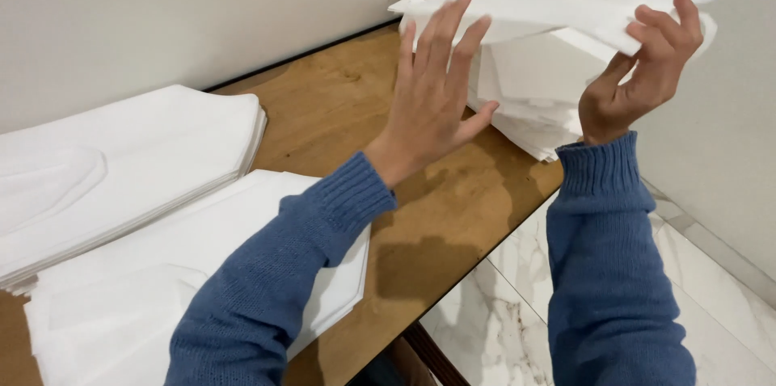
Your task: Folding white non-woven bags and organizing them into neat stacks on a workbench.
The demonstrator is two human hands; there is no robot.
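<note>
1. Two stacks (121, 160) of flat white pieces lie at the left of the tabletop (339, 111), untouched.
2. The left hand (432, 91) is open, fingers spread, palm against the near edge of the lifted sheets (558, 2).
3. The right hand (647, 63) pinches those sheets from below, raised above a far pile (533, 103). They look light, soft and floppy (likely non-woven fabric); best held at the edge with support beneath.

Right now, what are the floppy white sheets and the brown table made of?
The thin white sheets in the right hand look like soft nonwoven fabric: matte and bending limply. The brown table looks like varnished wood: visible grain, slight shine.
</note>
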